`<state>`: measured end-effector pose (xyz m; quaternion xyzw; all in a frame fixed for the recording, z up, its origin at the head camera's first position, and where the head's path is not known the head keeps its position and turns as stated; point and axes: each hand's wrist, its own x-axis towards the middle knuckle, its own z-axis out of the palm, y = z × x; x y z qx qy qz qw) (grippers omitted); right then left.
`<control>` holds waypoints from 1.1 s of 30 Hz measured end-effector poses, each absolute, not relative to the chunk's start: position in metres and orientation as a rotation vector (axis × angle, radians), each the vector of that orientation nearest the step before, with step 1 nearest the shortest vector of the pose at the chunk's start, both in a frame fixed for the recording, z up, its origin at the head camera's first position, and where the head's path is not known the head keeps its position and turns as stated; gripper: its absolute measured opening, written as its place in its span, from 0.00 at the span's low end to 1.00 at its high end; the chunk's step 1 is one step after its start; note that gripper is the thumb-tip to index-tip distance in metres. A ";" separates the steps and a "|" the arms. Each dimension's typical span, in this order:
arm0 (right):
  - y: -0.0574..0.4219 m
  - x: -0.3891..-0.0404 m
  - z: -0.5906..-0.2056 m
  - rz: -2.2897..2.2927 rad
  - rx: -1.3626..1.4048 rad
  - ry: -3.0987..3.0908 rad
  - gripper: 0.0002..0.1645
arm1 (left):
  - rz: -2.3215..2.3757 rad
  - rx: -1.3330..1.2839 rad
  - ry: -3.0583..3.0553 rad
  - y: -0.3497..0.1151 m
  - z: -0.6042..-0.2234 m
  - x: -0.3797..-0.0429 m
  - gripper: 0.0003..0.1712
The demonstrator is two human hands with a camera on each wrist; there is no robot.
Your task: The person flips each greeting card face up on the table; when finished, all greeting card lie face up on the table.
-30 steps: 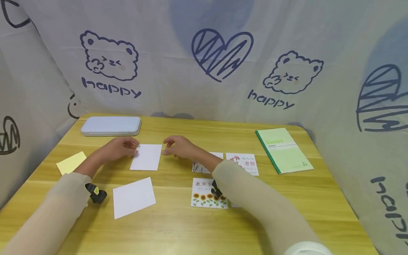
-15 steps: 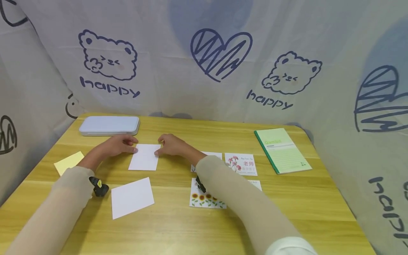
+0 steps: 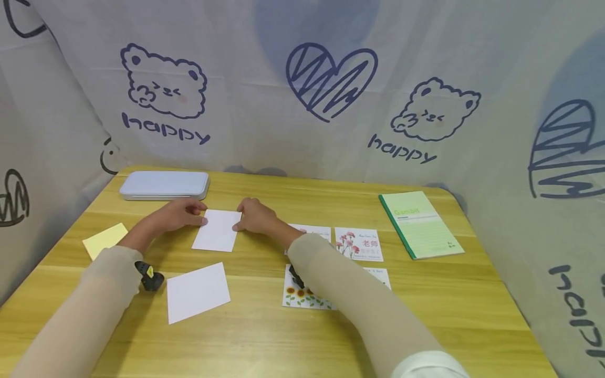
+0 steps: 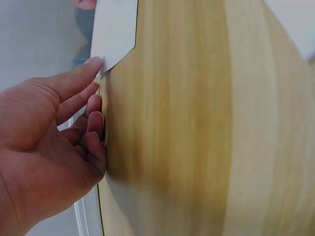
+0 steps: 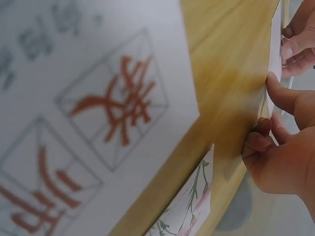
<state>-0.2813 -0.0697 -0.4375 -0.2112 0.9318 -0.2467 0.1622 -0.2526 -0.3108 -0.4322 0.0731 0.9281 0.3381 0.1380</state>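
A blank white card (image 3: 216, 232) lies between my two hands near the back left of the table. My left hand (image 3: 176, 215) pinches its upper left edge. The left wrist view shows the thumb on a corner of the card and the other fingers curled behind. On the opposite edge, my right hand (image 3: 257, 216) grips the upper right corner, its thumb on the card's face in the right wrist view. The card's far edge looks slightly raised. Closer to me is a second blank white card (image 3: 198, 293), set at an angle and untouched.
Several printed cards, among them a carnation card (image 3: 360, 244) and a sunflower card (image 3: 298, 299), lie partly under the right forearm. A green notebook (image 3: 420, 224) is at the right. Yellow paper (image 3: 105, 240) and a pale case (image 3: 164, 185) are at the left. A printed curtain (image 3: 264, 131) hangs behind.
My right hand has moved left from beside the card and taken hold of its right edge. The left hand has stayed at the left edge. The card has shifted slightly away from me.
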 end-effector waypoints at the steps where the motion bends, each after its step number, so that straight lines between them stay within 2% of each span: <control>1: -0.070 -0.282 -0.438 -0.712 -0.602 2.662 0.32 | 0.978 0.208 2.681 -0.310 -0.431 -0.252 0.30; 6: -0.070 -0.285 -0.442 -0.784 -0.606 2.650 0.31 | 1.004 0.143 2.670 -0.307 -0.429 -0.252 0.25; 11: -0.063 -0.288 -0.435 -1.248 -0.549 2.417 0.22 | 1.196 0.088 2.630 -0.301 -0.426 -0.252 0.21; 14: -0.056 -0.290 -0.427 -1.514 -0.593 2.246 0.16 | 1.324 0.057 2.587 -0.296 -0.419 -0.250 0.22; 18: -0.040 -0.285 -0.413 -1.607 -0.716 2.185 0.13 | 1.439 0.046 2.560 -0.287 -0.407 -0.245 0.26; 22: -0.019 -0.274 -0.402 -1.608 -0.772 2.193 0.11 | 1.517 0.086 2.532 -0.273 -0.397 -0.235 0.27; 33: 0.060 -0.215 -0.396 -1.712 -0.778 2.080 0.15 | 1.557 0.280 2.485 -0.216 -0.385 -0.205 0.20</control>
